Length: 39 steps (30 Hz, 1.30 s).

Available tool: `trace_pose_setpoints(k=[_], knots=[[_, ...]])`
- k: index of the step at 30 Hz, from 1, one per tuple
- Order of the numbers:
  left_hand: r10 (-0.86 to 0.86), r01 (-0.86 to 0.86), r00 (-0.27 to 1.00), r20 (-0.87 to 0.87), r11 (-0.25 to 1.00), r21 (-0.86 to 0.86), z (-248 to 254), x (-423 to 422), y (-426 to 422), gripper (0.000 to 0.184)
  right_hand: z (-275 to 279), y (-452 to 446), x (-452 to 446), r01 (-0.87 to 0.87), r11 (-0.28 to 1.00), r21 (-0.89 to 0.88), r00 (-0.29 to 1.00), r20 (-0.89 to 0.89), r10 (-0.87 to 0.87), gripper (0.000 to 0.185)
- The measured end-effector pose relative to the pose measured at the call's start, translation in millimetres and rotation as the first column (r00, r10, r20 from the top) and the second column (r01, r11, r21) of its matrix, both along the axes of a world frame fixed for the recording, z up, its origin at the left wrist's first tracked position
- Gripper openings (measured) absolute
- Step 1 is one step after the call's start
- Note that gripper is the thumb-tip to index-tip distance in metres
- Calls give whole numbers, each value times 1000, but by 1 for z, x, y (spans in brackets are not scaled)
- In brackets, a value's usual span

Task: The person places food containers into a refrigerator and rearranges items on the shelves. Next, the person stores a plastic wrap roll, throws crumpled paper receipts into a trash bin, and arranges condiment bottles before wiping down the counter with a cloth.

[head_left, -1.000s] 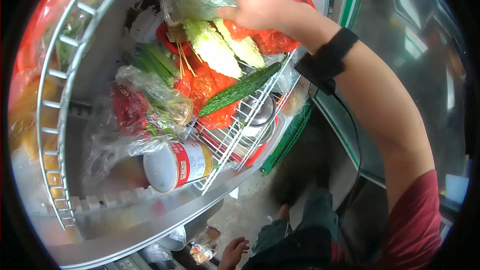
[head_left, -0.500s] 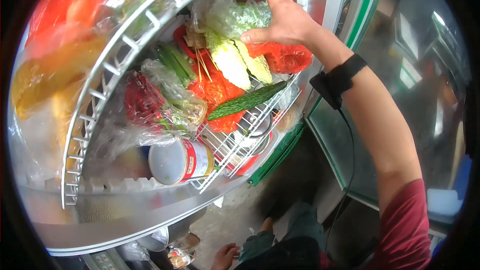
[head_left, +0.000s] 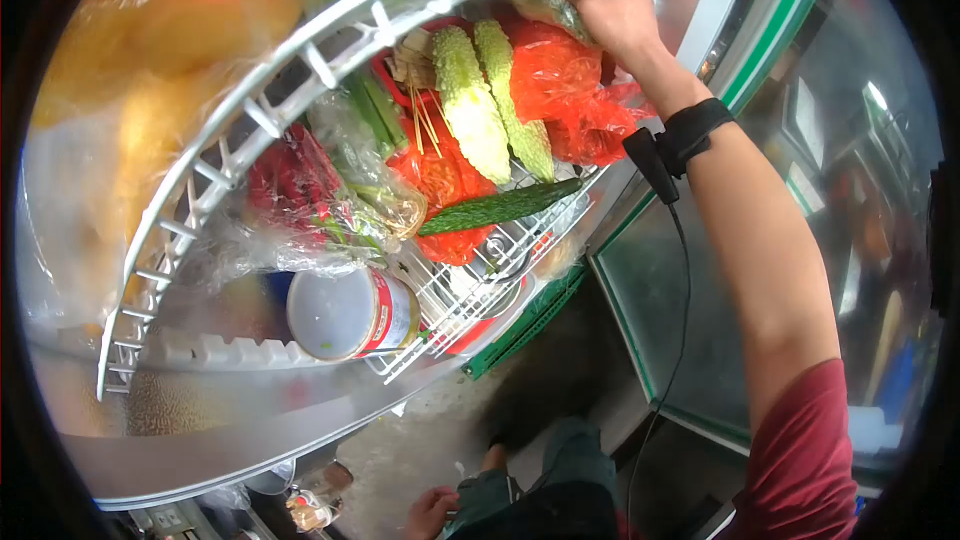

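My right hand reaches to the back of a wire fridge shelf, its fingers bent around a clear plastic bag with something green inside. The upper shelf's edge and the bag partly hide the fingertips. Just below lie a red plastic bag and two pale green bitter melons. In front of them a dark green cucumber rests across another red bag. Low by my leg hangs my left hand, fingers loosely bent and apart, no object visible in it.
A curved white wire rack arches over the shelf. Bagged vegetables and a labelled tub stand at left. A glass door is swung out at right. A green crate sits below; a cable hangs from my right wrist strap.
My right hand has moved up and back, closing on the clear bag and lifting it off the bitter melons, which now lie uncovered. The view has shifted slightly.
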<state>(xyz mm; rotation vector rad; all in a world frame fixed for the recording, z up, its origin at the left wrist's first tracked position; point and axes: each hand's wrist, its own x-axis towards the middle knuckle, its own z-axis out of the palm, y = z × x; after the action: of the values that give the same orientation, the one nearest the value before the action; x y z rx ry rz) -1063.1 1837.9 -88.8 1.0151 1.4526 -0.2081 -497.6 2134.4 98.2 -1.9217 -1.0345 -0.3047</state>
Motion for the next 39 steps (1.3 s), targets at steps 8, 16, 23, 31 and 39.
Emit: trace_pose_setpoints(k=[8,16,23,31,39], knots=[[44,-44,999,4,995,91,-18,-6,-14,46,13,17,-29,74,947,-311,909,411,64,48],[112,-120,989,92,989,86,-18,-2,-25,45,11,26,-64,141,736,-662,862,448,238,47],[182,-191,975,127,980,60,-20,-2,-31,47,-48,102,-115,-525,673,-521,703,180,688,30],[379,-396,901,212,917,44,-24,-15,-45,37,-60,110,-134,-360,637,-682,698,257,669,40],[422,-449,874,242,891,66,-22,-11,-51,30,-49,80,-128,-348,653,-673,718,257,647,55]])
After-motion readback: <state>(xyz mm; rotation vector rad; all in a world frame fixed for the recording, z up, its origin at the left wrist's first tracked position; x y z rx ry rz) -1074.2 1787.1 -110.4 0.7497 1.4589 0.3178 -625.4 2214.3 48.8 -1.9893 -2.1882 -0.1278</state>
